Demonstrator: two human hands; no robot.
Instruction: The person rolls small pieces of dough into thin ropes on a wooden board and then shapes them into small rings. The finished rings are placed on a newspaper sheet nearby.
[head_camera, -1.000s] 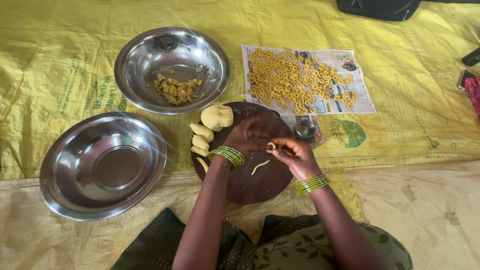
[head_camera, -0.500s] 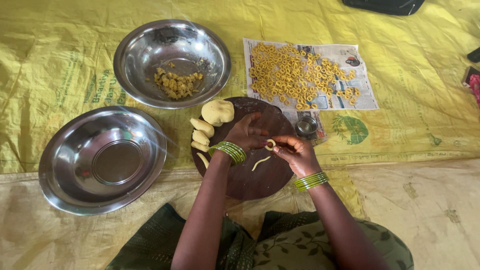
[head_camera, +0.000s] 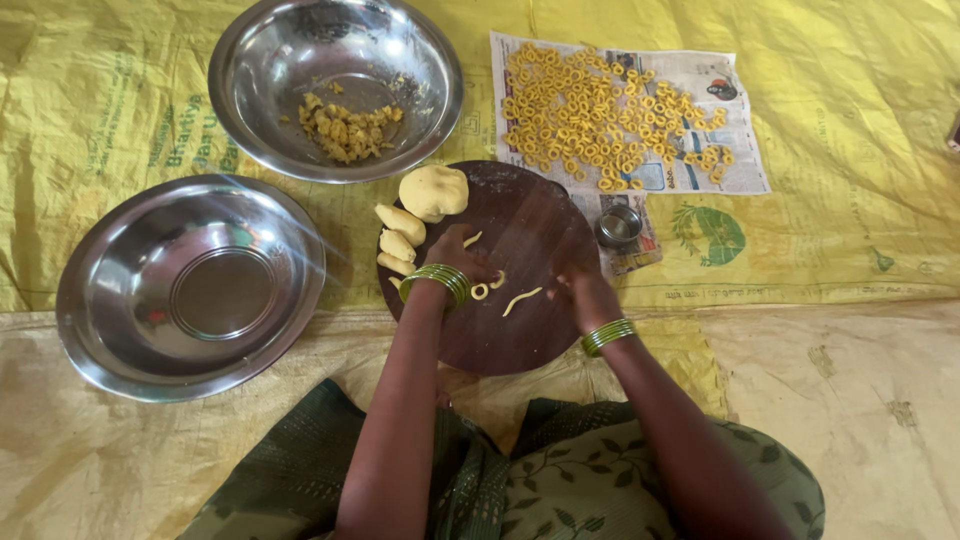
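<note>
The top bowl's (head_camera: 335, 85) rim is cut off by the frame edge, and the right hand's (head_camera: 590, 297) fingertips are too blurred to tell.

Yellow printed sheet (head_camera: 120, 90) underneath; dark brown round board (head_camera: 520, 330) with pale yellow dough ball (head_camera: 433, 192). Silvery steel bowls (head_camera: 190, 285). Orange-yellow rings (head_camera: 610, 110) on printed newspaper (head_camera: 745, 175). Green bangles (head_camera: 437, 279); dark green garment (head_camera: 590, 480), seemingly leaf-patterned.
</note>
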